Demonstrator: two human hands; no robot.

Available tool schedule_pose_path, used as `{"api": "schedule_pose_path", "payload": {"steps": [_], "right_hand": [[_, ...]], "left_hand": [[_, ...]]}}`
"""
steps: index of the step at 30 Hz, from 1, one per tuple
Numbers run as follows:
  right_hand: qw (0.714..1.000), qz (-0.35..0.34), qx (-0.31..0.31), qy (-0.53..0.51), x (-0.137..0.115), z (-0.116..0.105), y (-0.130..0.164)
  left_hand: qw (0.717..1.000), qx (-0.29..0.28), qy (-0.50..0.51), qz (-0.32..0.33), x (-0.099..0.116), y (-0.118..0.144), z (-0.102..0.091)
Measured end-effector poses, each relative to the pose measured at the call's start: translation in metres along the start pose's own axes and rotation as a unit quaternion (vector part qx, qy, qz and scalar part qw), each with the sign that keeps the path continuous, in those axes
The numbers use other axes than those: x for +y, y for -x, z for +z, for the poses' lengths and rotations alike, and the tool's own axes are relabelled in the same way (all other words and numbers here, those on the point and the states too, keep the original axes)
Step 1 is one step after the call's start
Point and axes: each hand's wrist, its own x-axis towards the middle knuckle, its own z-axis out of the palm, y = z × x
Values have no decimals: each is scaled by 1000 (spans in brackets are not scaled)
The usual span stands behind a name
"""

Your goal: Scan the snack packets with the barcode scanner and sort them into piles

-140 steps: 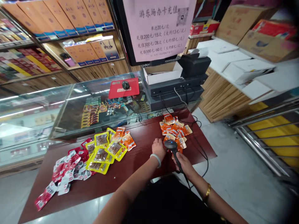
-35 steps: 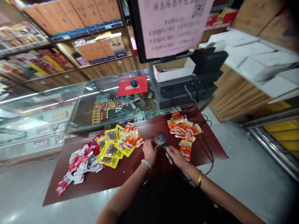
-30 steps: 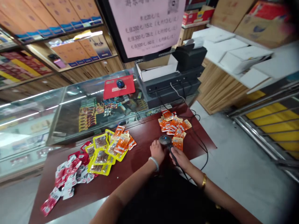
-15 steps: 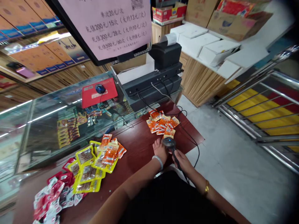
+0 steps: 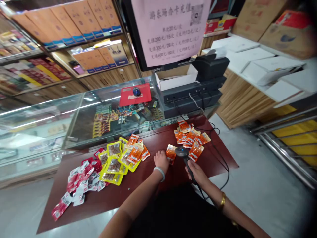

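My right hand point(image 5: 198, 172) is wrapped around the handle of the barcode scanner point(image 5: 183, 154), whose head tilts down toward the dark red table point(image 5: 148, 188). My left hand point(image 5: 161, 159) pinches one orange snack packet point(image 5: 171, 152) at its near edge, holding it just left of the scanner head; whether the packet is lifted or lying flat I can't quite tell, since the view is small and a little blurred there.

Behind the scanner sits a loose pile of orange packets point(image 5: 190, 137). To my left lie more orange ones on top of the yellow packets point(image 5: 114, 163), and beyond them the red and white packets point(image 5: 79, 178) are scattered toward the table's far left end. The glass display case point(image 5: 74, 122) behind the table holds rows of small goods, with a red mouse pad point(image 5: 135, 95) and mouse on top. An open white box point(image 5: 174, 79) rests on the black register point(image 5: 190, 96); I can't see what is in it.

Half a second ago my left hand lay close beside the scanner head with no packet plainly showing in it; now the orange packet shows in my fingers. About a second ago my left hand was over by the yellow pile.
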Motion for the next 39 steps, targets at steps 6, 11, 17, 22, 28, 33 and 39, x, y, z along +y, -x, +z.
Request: {"api": "schedule_pose_path", "payload": {"steps": [6, 11, 17, 22, 28, 33, 39], "right_hand": [[996, 13, -79, 40, -1, 37, -17], [988, 0, -133, 83, -4, 67, -24], [972, 10, -207, 109, -11, 106, -29], [957, -1, -266, 114, -12, 132, -35], [958, -4, -264, 114, -12, 135, -42], [973, -15, -211, 88, -15, 105, -40], [996, -25, -86, 28, -13, 42, -29]], "left_hand": [[990, -58, 115, -59, -35, 18, -6], [971, -24, 197, -136, -70, 29, -11], [937, 41, 283, -203, -104, 36, -22], [900, 104, 336, -257, -131, 34, -30], [889, 260, 270, -263, -148, 27, -44], [945, 250, 135, -163, -112, 22, -38], [985, 85, 137, 67, -21, 4, -6]]}}
